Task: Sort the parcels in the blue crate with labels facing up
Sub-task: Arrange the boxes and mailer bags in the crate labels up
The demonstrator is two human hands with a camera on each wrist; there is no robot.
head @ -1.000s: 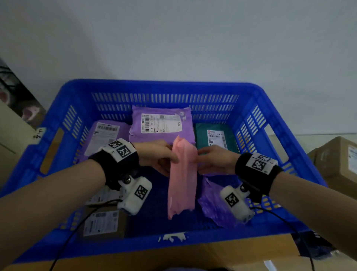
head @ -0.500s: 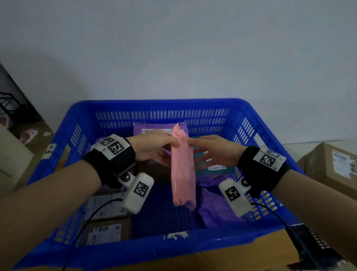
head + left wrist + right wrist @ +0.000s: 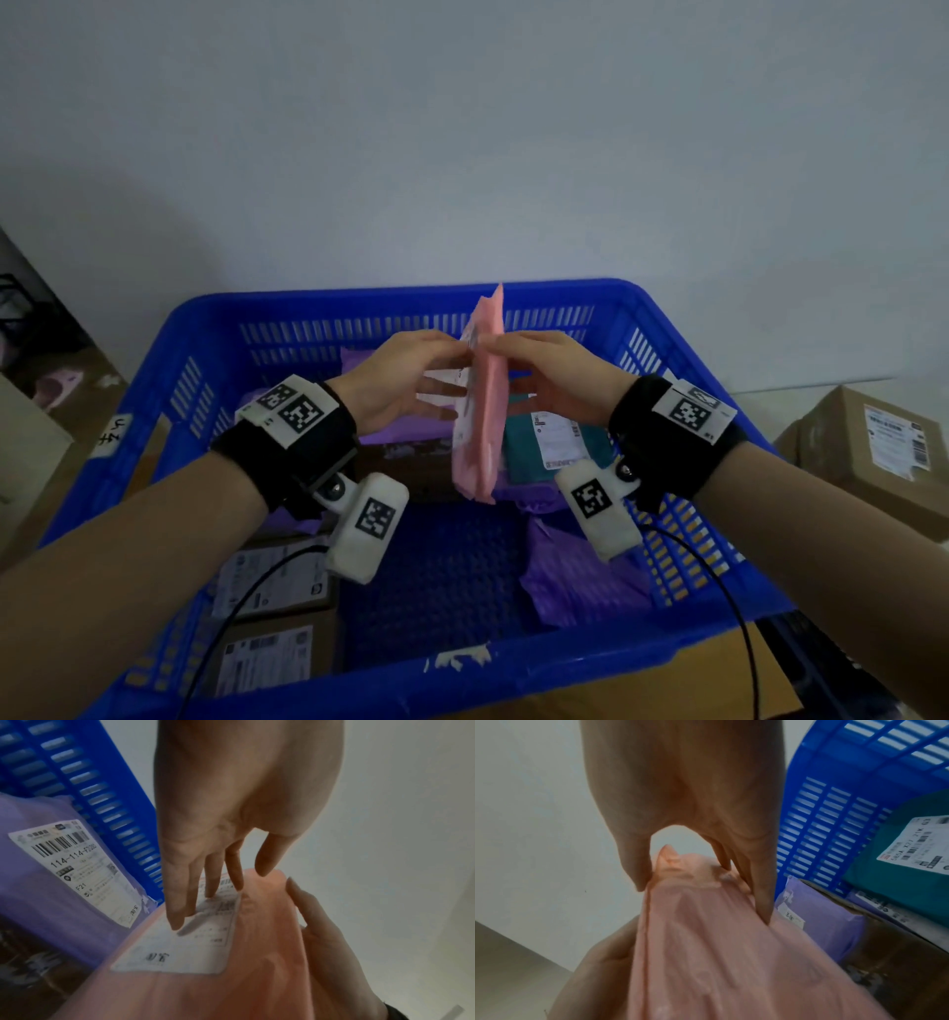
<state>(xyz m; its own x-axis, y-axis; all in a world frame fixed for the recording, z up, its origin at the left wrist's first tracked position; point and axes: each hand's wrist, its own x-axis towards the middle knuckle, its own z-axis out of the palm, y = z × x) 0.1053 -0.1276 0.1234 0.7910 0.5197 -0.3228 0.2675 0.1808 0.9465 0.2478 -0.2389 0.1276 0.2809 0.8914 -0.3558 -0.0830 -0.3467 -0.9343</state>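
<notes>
I hold the pink parcel [image 3: 482, 406] upright on its edge above the blue crate [image 3: 359, 303], my left hand [image 3: 398, 383] with straight fingers [image 3: 177, 902] pressed flat on its white label [image 3: 180, 943] and thumb near its top edge, my right hand [image 3: 557, 380] pinching the upper end between thumb and fingers [image 3: 762, 892]. Below it in the crate lie a purple parcel [image 3: 51, 882] with its label up against the far wall, a teal parcel [image 3: 560, 442] with its label up to the right, a crumpled purple bag [image 3: 580, 580] near the right wall, and brown boxes [image 3: 272, 627] with labels up at the near left. A cardboard box [image 3: 873, 452] sits outside the crate on my right.
</notes>
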